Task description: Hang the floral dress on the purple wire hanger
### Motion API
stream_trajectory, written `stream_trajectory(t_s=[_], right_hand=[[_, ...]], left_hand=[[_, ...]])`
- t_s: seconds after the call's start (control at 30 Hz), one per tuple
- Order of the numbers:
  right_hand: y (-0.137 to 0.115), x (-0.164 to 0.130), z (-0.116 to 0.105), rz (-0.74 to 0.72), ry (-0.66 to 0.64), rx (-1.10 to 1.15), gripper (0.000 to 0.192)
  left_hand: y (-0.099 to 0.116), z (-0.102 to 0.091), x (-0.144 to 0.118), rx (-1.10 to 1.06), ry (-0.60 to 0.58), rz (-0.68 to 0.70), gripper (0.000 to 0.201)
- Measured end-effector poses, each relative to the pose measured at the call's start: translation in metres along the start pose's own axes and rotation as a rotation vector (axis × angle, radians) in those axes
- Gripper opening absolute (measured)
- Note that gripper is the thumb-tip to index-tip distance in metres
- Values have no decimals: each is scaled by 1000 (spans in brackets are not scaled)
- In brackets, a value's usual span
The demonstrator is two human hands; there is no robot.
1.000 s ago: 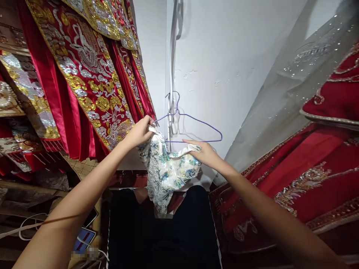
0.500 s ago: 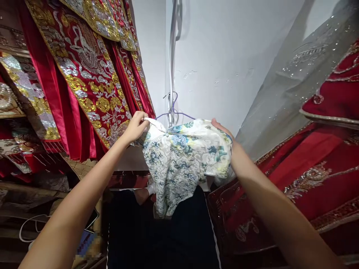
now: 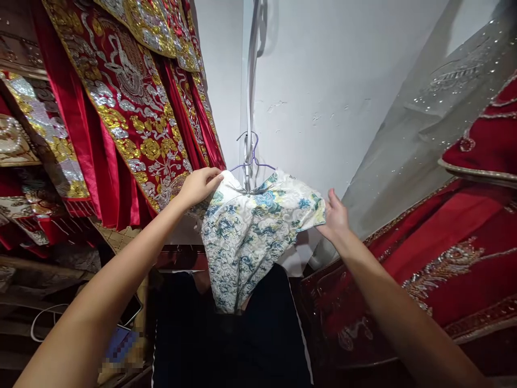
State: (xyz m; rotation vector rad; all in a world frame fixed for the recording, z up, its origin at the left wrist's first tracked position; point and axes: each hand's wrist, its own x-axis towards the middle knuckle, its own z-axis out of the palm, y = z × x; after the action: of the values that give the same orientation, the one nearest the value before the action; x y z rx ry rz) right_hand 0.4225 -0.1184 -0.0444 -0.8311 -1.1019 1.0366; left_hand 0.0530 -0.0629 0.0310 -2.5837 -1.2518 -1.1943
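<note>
A short-sleeved floral blouse (image 3: 248,237) in white, blue and yellow hangs spread between my hands. A thin purple hanger (image 3: 255,151) sits inside its neckline, with the hook standing up in front of the wall. My left hand (image 3: 201,186) pinches the blouse at the shoulder on the left, by the collar. At the other side, my right hand (image 3: 336,214) grips the hem of the sleeve, thumb raised and the other fingers partly hidden by the cloth.
Red garments with gold and silver embroidery (image 3: 141,108) hang on the left. Red beaded garments (image 3: 464,237) and a sheer glittering fabric (image 3: 428,113) hang on the right. A pale strap (image 3: 251,70) runs down the white wall (image 3: 323,64). A white cable (image 3: 38,323) lies lower left.
My right hand has moved from the shoulder area out to the sleeve's end, and the sleeve is now stretched outward to the right. The left hand keeps its hold near the collar.
</note>
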Motion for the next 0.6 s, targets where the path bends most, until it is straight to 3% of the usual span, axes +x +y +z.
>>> stream_trajectory(t_s=[0.13,0.27,0.37,0.43,0.5,0.6], right_hand=[[-23,9,4,17,57,39,39],[-37,11,23,-88,248,69,36],[-41,-20,40,-207,426,30,32],[-42,-57,57,-287,431,-62,33],[-41,-98,79,-302,228,-219,33],[-37,-140,107,-400,-402,-495,37]], left_hand=[[4,6,18,-37,55,6,28],[21,5,42,-20,196,40,25],[43,-3,46,-59,263,69,28],[57,-7,43,-176,191,29,34],[69,-10,37,-329,15,-62,39],[81,-14,24,-386,-211,-171,45]])
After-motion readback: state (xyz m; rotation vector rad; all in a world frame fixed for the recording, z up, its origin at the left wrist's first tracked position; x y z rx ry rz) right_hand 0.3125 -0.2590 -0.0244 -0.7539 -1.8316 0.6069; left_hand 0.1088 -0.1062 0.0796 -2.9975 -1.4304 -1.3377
